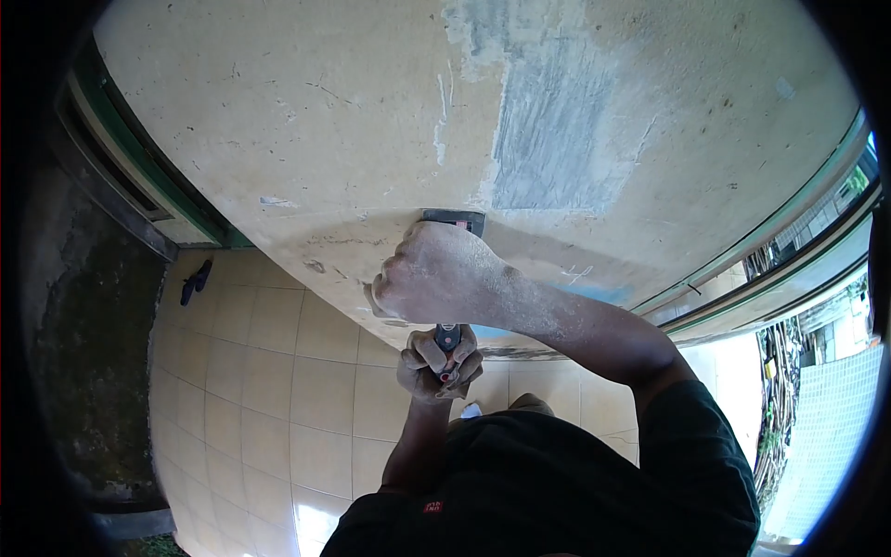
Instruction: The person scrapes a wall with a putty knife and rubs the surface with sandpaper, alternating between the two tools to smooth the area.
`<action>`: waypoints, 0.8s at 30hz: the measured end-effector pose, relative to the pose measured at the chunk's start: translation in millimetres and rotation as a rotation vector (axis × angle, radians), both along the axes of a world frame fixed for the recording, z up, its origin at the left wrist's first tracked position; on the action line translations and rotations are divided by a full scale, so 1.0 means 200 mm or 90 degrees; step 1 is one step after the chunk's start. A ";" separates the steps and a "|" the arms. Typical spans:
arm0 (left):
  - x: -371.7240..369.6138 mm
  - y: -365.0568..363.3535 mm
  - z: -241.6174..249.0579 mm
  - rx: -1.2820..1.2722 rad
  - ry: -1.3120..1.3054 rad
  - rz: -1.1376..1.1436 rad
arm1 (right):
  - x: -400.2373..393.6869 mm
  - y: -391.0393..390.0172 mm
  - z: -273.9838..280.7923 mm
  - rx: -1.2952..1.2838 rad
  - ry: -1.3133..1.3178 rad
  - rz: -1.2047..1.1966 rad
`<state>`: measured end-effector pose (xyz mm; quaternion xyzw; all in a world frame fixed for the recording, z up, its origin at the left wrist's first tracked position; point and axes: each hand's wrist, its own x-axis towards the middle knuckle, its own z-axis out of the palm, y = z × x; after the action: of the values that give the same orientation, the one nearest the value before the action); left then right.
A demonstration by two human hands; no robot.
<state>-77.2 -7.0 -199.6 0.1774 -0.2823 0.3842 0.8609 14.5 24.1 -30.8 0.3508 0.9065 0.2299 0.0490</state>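
In the head view, my right hand (pixel 432 272) is closed in front of the wall, its back and forearm covered in pale dust. Beneath it sits a dark hand-held tool that looks like a sander; the flat rectangular head of this sander (pixel 474 221) shows just beyond my knuckles, against the wall. Lower down, my left hand (pixel 440 364) wraps its fingers round the dark rear end of the tool, which has a red dot. Most of the tool's body is hidden by my right hand. Just above the head, a rough grey patch (pixel 557 130) marks the beige wall (pixel 325 121).
Pale tiles (pixel 320 395) cover the floor below the wall. A pair of dark sandals (pixel 196 281) lies at the left, near a green-edged door frame (pixel 139 148). At the right is a green-edged window frame (pixel 780 241). A blue mark (pixel 599 290) is low on the wall.
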 end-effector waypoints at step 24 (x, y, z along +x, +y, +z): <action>0.02 0.04 0.11 0.057 -0.001 0.026 | -0.02 -0.01 0.12 0.035 -0.003 0.003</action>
<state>-73.9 1.2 -176.9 0.2211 -0.2962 0.3887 0.8440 11.5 23.0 -6.1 0.3493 0.9004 0.2559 0.0409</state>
